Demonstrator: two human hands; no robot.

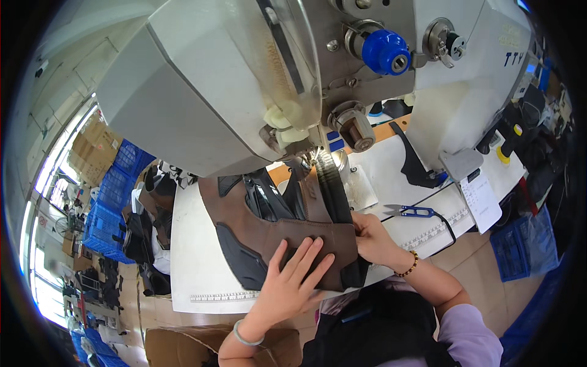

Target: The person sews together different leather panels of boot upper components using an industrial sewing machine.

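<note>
Brown-and-black leathery shoe upper [299, 230] is sitting under the white sewing machine [202, 79]; left hand [288, 289] is lying spread on it, right hand [374, 240] is curling at its edge, can't tell how tightly. I'd be guiding flat, no tugging.

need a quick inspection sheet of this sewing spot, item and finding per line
Surface: white table, ruler markings along its near edge
Job's things: brown-and-black piece lying under the sewing machine
Clutter: blue-handled snips, black strip, white paper, all to the right
Hands: left hand flat on the piece, fingers spread; right hand at its right edge, fingertips partly hidden
Cables: black cord by the snips, full run unclear
Surroundings: blue crates left, another crate right, cardboard box below
</note>
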